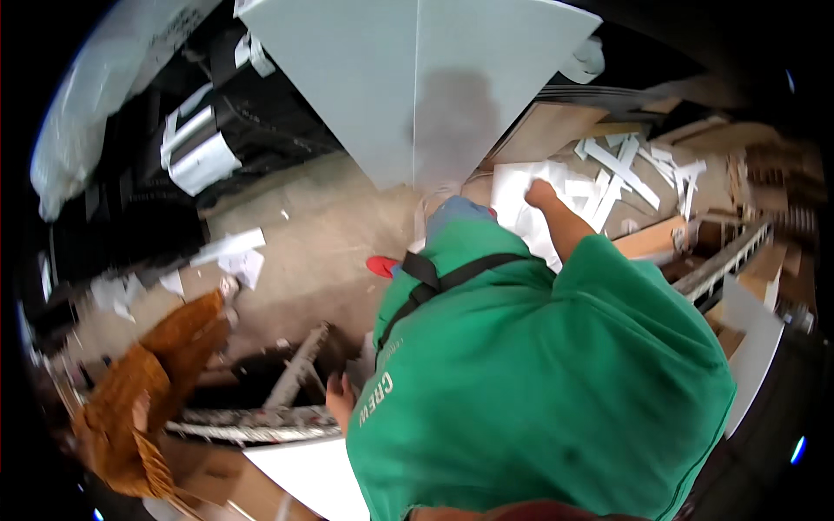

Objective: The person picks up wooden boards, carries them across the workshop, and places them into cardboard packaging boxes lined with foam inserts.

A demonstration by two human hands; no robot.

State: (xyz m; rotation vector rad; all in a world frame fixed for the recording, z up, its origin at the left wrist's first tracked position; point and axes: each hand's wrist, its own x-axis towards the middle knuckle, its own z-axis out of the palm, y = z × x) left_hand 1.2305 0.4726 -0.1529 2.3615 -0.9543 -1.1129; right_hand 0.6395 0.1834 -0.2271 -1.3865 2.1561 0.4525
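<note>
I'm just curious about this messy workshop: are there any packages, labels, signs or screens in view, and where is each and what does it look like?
No screens or signs show.
Plastic bag: top left, bulky, translucent white, with dark print.
Shirt lettering: bottom centre, white letters on the green shirt.
White rolls: upper left, white wraps on dark bundles.
Cardboard: upper right, flat brown sheet; the right hand reaches white sheets beside it.
</note>
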